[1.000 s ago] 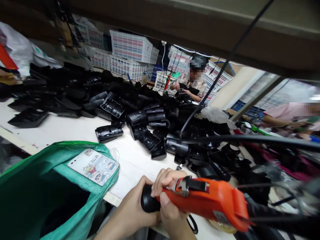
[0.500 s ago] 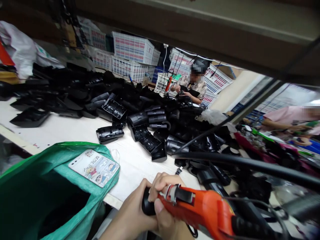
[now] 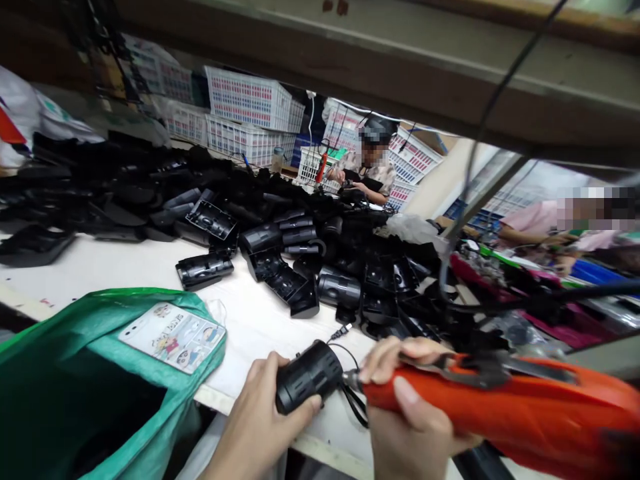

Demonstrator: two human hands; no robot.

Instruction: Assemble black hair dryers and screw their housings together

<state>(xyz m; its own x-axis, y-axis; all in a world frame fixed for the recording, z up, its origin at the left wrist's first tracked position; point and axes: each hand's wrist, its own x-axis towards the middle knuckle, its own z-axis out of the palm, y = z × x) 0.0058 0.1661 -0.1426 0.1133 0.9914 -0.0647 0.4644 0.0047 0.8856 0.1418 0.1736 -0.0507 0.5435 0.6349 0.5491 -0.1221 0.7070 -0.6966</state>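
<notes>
My left hand [image 3: 265, 413] grips a black cylindrical plastic housing [image 3: 309, 377] over the table's front edge. Wrapped round an orange electric screwdriver [image 3: 500, 400] is my right hand [image 3: 413, 400], its thumb along the underside. The screwdriver's metal tip [image 3: 352, 380] points left at the housing's right end; whether it touches I cannot tell. A thin black cable with a plug [image 3: 341, 331] lies behind the housing, and a black strap loop [image 3: 355, 407] hangs at its right.
A green sack [image 3: 115, 320] with a phone in a cartoon case [image 3: 173, 337] is at the left. Black plastic shells [image 3: 285, 277] are heaped across the white table [image 3: 130, 267]. A beam [image 3: 320, 60] runs overhead. Two people work beyond, near stacked crates [image 3: 245, 100].
My right hand has drawn the screwdriver to the right, away from my left hand. The housing, largely covered before, now shows in my left hand. The camera view has shifted slightly.
</notes>
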